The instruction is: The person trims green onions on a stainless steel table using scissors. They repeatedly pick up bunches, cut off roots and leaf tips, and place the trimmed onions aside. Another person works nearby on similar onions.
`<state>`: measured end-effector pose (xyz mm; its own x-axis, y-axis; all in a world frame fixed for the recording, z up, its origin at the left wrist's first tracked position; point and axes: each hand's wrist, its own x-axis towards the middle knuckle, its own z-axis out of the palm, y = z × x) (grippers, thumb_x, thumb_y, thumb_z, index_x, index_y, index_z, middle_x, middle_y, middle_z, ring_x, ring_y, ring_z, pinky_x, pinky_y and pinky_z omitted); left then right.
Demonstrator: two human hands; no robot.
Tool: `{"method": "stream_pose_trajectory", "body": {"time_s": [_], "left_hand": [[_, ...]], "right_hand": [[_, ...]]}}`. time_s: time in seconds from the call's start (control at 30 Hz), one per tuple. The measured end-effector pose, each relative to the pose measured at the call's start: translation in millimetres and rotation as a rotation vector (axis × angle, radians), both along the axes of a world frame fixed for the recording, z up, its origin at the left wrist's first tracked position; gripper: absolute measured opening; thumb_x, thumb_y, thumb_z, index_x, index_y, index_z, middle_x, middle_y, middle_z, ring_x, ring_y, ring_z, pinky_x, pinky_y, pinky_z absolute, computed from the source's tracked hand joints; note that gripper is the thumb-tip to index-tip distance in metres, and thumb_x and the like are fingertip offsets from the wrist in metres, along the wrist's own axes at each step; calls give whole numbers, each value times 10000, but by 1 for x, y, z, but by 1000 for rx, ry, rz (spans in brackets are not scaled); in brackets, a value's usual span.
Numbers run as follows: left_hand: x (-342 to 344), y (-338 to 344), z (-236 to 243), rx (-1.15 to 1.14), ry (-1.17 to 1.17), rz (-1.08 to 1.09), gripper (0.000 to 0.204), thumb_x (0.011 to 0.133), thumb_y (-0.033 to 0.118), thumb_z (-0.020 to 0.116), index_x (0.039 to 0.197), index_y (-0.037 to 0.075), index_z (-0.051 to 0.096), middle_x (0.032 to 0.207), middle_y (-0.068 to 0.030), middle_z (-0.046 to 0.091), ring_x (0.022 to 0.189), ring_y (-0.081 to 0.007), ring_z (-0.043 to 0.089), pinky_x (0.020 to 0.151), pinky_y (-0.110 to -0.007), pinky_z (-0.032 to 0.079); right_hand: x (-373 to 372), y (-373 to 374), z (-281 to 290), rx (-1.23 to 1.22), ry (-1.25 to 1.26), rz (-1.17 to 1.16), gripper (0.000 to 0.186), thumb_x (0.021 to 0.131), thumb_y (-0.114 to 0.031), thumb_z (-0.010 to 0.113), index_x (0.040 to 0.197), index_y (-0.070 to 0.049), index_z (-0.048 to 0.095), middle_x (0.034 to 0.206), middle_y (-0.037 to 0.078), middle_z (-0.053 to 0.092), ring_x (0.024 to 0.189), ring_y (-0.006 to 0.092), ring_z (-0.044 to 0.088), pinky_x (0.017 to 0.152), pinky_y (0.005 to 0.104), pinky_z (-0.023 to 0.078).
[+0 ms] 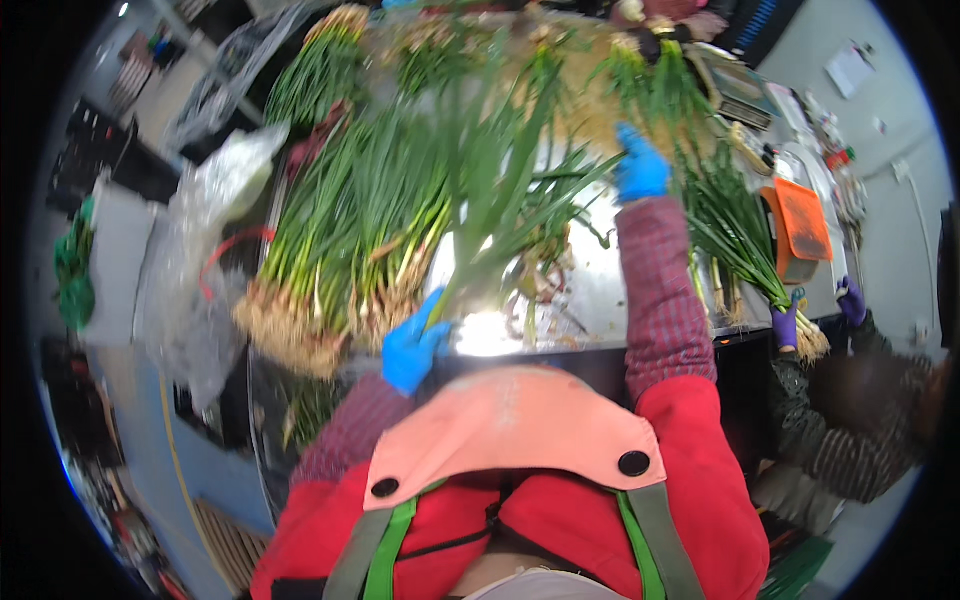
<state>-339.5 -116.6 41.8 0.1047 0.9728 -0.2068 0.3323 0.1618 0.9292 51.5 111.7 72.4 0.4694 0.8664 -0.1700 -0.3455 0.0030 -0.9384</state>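
My left hand (412, 345), in a blue glove, is closed around the lower stalk of a scallion (463, 275) near the table's front edge. Its long leaves rise blurred over the middle of the table. Further out on the right, my right hand (642, 172), also blue-gloved, reaches over the table with a finger stretched forward. I see nothing held in it, though leaf tips come close to its left side. A large pile of scallions (345, 215) with pale roots lies left of my left hand. Loose leaves and trimmings (545, 275) lie between my hands.
The metal table (595, 305) carries more scallion bunches (320, 70) at its far side. Purple-gloved hands (785, 325) of a person at right hold another bunch (740, 235). An orange object (800, 220) stands nearby. Clear plastic bags (205, 240) hang at the left edge.
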Motion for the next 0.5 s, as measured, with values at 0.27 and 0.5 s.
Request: {"method": "stream_pose_trajectory", "body": {"time_s": [0.27,0.5], "left_hand": [[26,26,8,60,-387,80,523,924,60,618,1424,47,467,1173,-71,651,940,-100,597,809,-223,502],[62,40,-2,39,-301,8,422,1002,269,548,1343,21,529,729,-56,646,608,-93,623,565,-233,478]], "right_hand": [[12,-14,-36,-32,314,-61,231,904,-219,625,1069,-61,661,876,19,662,549,66,443,494,220,355],[-165,-109,-25,-36,91,917,327,916,-158,590,1196,10,583,948,67,666,883,183,655,814,316,538]]}}
